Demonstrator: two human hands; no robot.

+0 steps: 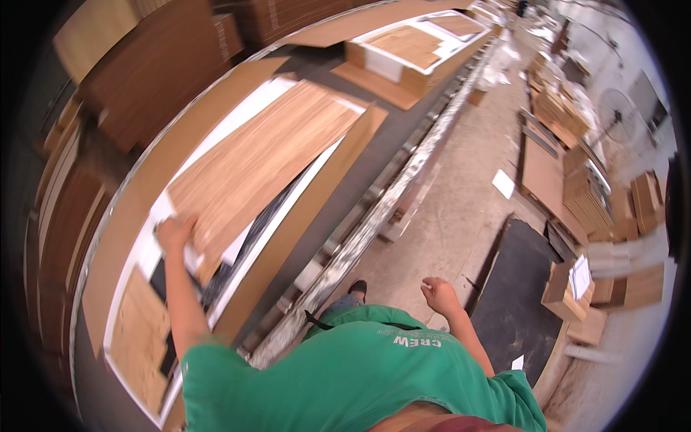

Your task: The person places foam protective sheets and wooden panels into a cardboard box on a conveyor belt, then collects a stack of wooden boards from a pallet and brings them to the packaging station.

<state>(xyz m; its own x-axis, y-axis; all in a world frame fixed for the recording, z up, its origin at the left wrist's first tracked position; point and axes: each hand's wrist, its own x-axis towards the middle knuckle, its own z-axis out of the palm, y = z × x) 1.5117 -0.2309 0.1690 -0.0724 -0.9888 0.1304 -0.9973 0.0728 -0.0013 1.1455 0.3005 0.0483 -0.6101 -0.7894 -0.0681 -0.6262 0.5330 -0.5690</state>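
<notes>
My left hand [175,234] is at the near end of a long wood-grain panel [266,147], its fingers closed around the panel's edge. Slight blur softens the fingertips. Beneath the panel is a long open cardboard carton [309,216] with white lining along its sides. Dark pieces [216,284] show in the carton below the panel, and a lighter wooden board [140,331] lies at its near end. My right hand [439,294] hangs over the floor beside my body, fingers curled in, with nothing visible in them.
The carton rests on a dark conveyor [288,263] with a metal side rail [392,194]. Farther along is another open carton [392,79] with wooden parts. Stacked brown panels [162,68] stand left. At right are a black board [522,302], cardboard boxes [568,291] and a fan [617,115].
</notes>
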